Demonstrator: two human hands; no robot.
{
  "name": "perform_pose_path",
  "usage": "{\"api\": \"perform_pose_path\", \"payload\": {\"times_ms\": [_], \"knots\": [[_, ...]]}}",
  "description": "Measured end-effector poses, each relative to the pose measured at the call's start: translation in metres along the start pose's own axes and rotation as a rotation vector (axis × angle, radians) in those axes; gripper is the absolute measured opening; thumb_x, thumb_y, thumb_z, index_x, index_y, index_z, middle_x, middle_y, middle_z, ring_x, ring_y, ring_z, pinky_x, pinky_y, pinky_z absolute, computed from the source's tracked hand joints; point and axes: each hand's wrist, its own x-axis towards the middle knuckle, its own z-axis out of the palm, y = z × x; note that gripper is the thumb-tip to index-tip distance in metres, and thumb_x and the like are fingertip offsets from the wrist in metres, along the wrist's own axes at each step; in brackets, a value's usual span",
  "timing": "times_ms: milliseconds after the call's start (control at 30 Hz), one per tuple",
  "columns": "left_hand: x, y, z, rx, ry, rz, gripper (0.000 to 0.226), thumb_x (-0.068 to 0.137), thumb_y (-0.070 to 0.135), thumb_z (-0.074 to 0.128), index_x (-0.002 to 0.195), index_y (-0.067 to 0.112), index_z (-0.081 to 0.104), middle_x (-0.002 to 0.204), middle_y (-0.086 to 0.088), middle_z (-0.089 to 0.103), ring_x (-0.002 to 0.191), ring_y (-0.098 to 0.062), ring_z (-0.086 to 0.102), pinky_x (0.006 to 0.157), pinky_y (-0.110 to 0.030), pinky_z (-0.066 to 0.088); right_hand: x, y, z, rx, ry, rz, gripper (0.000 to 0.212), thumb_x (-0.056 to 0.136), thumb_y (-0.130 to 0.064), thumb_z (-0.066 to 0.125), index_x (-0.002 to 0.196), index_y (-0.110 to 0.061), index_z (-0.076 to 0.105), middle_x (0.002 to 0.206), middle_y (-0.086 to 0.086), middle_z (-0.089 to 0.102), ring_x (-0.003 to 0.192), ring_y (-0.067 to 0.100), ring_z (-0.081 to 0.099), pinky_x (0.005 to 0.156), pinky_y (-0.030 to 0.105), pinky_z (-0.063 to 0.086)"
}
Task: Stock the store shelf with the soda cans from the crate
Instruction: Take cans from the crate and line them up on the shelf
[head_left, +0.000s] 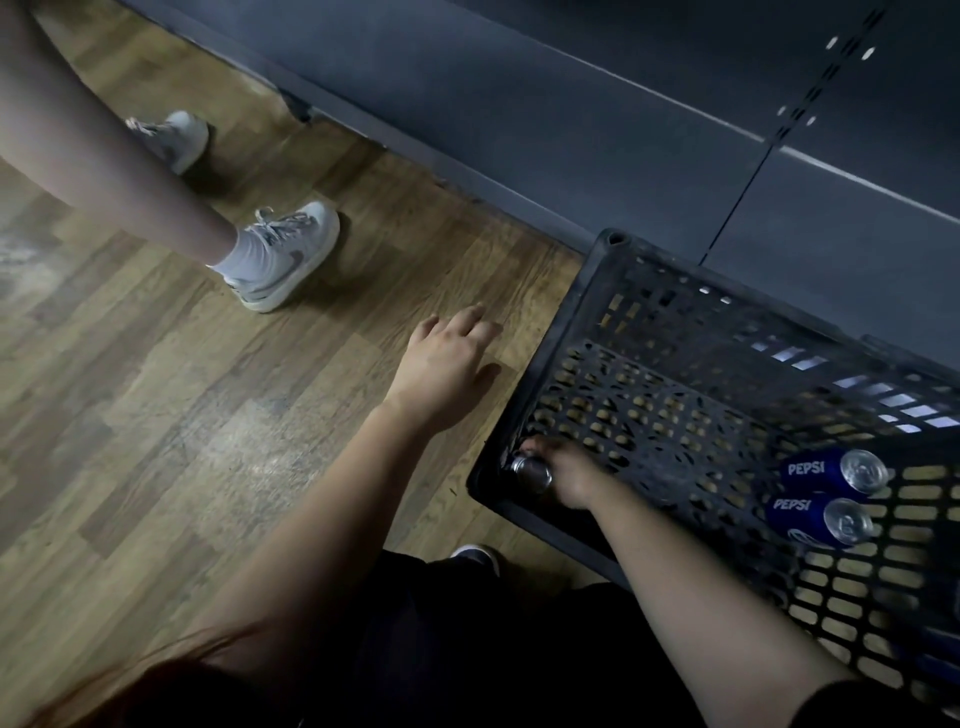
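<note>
Three soda cans show in the crate (597, 291). The two Pepsi cans (831, 470) lie on their sides, long axes left to right, silver ends rightward. The right hand (566, 475) curls round the third can (532, 470) in the near-left corner, its end facing left. The pickup is under way, and lifting the can to the shelf (675, 130) likely comes next. The left hand (447, 364) hovers, fingers spread, above the floor (208, 415).

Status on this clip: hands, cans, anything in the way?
Right hand grips a can in the crate corner. Left hand open over floor. Two Pepsi cans lie in crate. Another person's legs beside shelf.
</note>
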Motion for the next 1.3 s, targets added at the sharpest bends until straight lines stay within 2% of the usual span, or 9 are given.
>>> {"api": "perform_pose_path", "payload": {"times_ms": [200, 300, 400, 467, 533, 633, 700, 833, 1300], "knots": [[0.002, 0.006, 0.001, 0.004, 0.003, 0.002, 0.051, 0.094, 0.037, 0.053, 0.141, 0.022, 0.041, 0.153, -0.005, 0.032, 0.139, -0.022, 0.033, 0.115, -0.044, 0.021, 0.003, 0.003, 0.0, 0.013, -0.006, -0.018, 0.023, 0.098, -0.013, 0.051, 0.079, -0.011, 0.064, 0.082, 0.009, 0.061, 0.075, 0.023, 0.057, 0.067, 0.031, 0.044], [0.002, 0.009, 0.0, 0.0, -0.008, 0.008, 0.051, 0.094, 0.037, 0.052, 0.141, 0.023, 0.04, 0.153, -0.004, 0.031, 0.14, -0.021, 0.032, 0.116, -0.042, 0.019, -0.001, 0.003, 0.002, -0.008, 0.006, -0.024, 0.022, 0.098, -0.015, 0.051, 0.08, -0.013, 0.063, 0.087, 0.009, 0.061, 0.084, 0.026, 0.058, 0.074, 0.032, 0.045], [0.0, 0.012, -0.002, 0.002, -0.006, 0.008, 0.05, 0.094, 0.036, 0.053, 0.141, 0.023, 0.04, 0.154, -0.004, 0.03, 0.139, -0.021, 0.033, 0.115, -0.043, 0.019, -0.002, 0.006, 0.0, -0.187, 0.015, -0.091, 0.025, 0.1, -0.016, 0.047, 0.08, -0.018, 0.061, 0.096, 0.007, 0.059, 0.099, 0.027, 0.054, 0.083, 0.032, 0.042], [-0.001, 0.013, -0.004, 0.012, -0.005, 0.012, 0.049, 0.094, 0.035, 0.054, 0.139, 0.022, 0.041, 0.154, -0.003, 0.03, 0.139, -0.022, 0.034, 0.116, -0.043, 0.02, -0.013, 0.006, -0.007, -0.392, 0.01, -0.192, 0.024, 0.099, -0.014, 0.047, 0.079, -0.016, 0.061, 0.09, 0.006, 0.06, 0.092, 0.026, 0.056, 0.075, 0.032, 0.043], [-0.001, 0.016, -0.009, 0.022, -0.012, 0.021, 0.049, 0.094, 0.034, 0.055, 0.138, 0.02, 0.042, 0.154, -0.004, 0.03, 0.139, -0.023, 0.034, 0.116, -0.044, 0.02, -0.018, 0.001, -0.013, -0.536, 0.028, -0.262, 0.007, 0.089, -0.015, 0.062, 0.086, -0.011, 0.066, 0.087, 0.004, 0.067, 0.087, 0.025, 0.06, 0.076, 0.032, 0.044], [-0.003, 0.024, -0.026, 0.041, -0.026, 0.032, 0.047, 0.094, 0.034, 0.055, 0.137, 0.018, 0.043, 0.155, -0.005, 0.028, 0.14, -0.024, 0.033, 0.116, -0.045, 0.02, -0.043, -0.014, -0.028, -0.846, 0.057, -0.316, 0.054, 0.077, -0.015, 0.078, 0.127, -0.011, 0.057, 0.12, 0.001, 0.063, 0.114, 0.024, 0.058, 0.087, 0.024, 0.042], [-0.007, 0.034, -0.046, 0.034, -0.043, 0.039, 0.047, 0.094, 0.034, 0.054, 0.137, 0.019, 0.044, 0.156, -0.004, 0.028, 0.14, -0.023, 0.033, 0.116, -0.044, 0.019, -0.074, -0.027, -0.037, -0.941, 0.147, -0.391, 0.066, 0.075, -0.02, 0.082, 0.134, -0.013, 0.054, 0.128, 0.007, 0.061, 0.119, 0.025, 0.057, 0.087, 0.024, 0.041], [-0.019, 0.062, -0.103, 0.002, -0.078, 0.066, 0.046, 0.095, 0.035, 0.05, 0.139, 0.021, 0.044, 0.157, -0.002, 0.026, 0.141, -0.019, 0.031, 0.117, -0.041, 0.017, -0.144, -0.056, -0.049, -0.875, 0.227, -0.415, 0.087, 0.064, -0.029, 0.087, 0.139, -0.02, 0.045, 0.128, 0.006, 0.061, 0.115, 0.026, 0.059, 0.079, 0.024, 0.042], [-0.085, 0.194, -0.373, -0.027, -0.044, 0.181, 0.051, 0.094, 0.034, 0.049, 0.143, 0.023, 0.04, 0.156, 0.0, 0.028, 0.141, -0.019, 0.031, 0.117, -0.038, 0.014, -0.479, -0.167, -0.074, -0.537, 0.331, -0.639, 0.07, 0.063, -0.03, 0.088, 0.123, -0.023, 0.053, 0.111, -0.005, 0.065, 0.102, 0.014, 0.062, 0.087, 0.024, 0.045]]}}
